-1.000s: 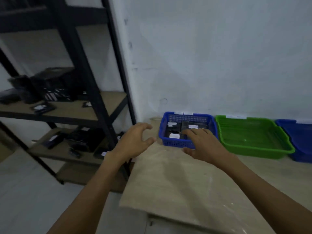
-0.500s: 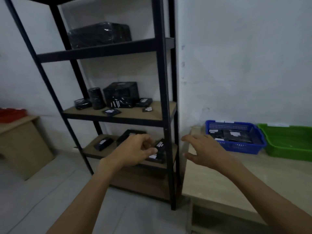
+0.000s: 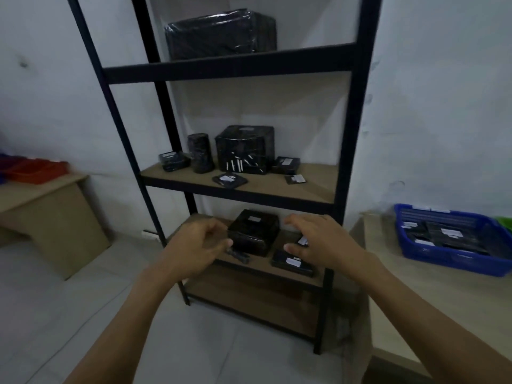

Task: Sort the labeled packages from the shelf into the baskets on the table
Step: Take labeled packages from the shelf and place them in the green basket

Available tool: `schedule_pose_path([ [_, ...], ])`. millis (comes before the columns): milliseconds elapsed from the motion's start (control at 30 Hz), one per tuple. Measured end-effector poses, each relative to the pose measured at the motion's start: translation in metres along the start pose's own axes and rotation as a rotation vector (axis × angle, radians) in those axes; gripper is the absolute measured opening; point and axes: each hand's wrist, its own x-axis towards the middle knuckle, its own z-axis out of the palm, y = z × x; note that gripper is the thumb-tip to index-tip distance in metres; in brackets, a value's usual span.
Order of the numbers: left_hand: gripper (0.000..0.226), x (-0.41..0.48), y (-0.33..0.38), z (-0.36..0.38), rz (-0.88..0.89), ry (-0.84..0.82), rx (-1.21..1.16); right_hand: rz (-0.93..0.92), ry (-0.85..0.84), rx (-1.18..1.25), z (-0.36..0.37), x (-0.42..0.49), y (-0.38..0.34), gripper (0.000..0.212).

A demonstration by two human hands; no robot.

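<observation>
left hand loosely curled, right hand spread, both empty, flanking black box near shelf edge.

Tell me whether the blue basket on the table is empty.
No, the blue basket holds several flat black packages with white labels on them.

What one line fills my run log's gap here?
at shelf | left hand: empty, beside box | right hand: empty, near packet | basket: part filled
</observation>
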Motion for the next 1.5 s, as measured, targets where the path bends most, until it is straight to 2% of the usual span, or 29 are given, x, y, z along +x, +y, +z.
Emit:
schedule_pose_path([
  [200, 0.014, 0.054, -0.083, -0.043, -0.019, 0.003, 0.011, -0.043, -0.022, 0.022, 0.023, 0.114, -0.038, 0.054],
  [400, 0.016, 0.120, -0.161, -0.064, 0.007, 0.006, 0.015, -0.056, -0.040, 0.066, 0.054, 0.214, -0.068, 0.057],
  [633, 0.036, 0.216, -0.264, -0.064, 0.037, -0.069, 0.004, 0.042, -0.029, 0.142, 0.093, 0.327, -0.088, 0.060],
  [833, 0.032, 0.291, -0.342, -0.070, 0.087, -0.160, 0.030, 0.145, -0.023, 0.185, 0.127, 0.417, -0.114, 0.061],
  [1000, 0.028, 0.347, -0.399, -0.072, 0.087, -0.139, 0.055, 0.172, -0.079, 0.237, 0.161, 0.492, -0.133, 0.061],
  [1167, 0.021, 0.391, -0.450, -0.068, 0.044, 0.017, 0.038, 0.241, -0.094, 0.374, 0.190, 0.565, -0.143, 0.060],
  [1367, 0.047, 0.432, -0.500, -0.053, 0.000, 0.107, 0.138, 0.234, -0.038, 0.347, 0.215, 0.643, -0.159, 0.051],
  [1433, 0.068, 0.443, -0.508, -0.049, 0.001, 0.110, 0.147, 0.248, -0.029, 0.330, 0.220, 0.672, -0.160, 0.050],
  [1500, 0.090, 0.451, -0.517, -0.044, -0.007, 0.027, 0.148, 0.299, 0.009, 0.352, 0.224, 0.697, -0.162, 0.051],
])
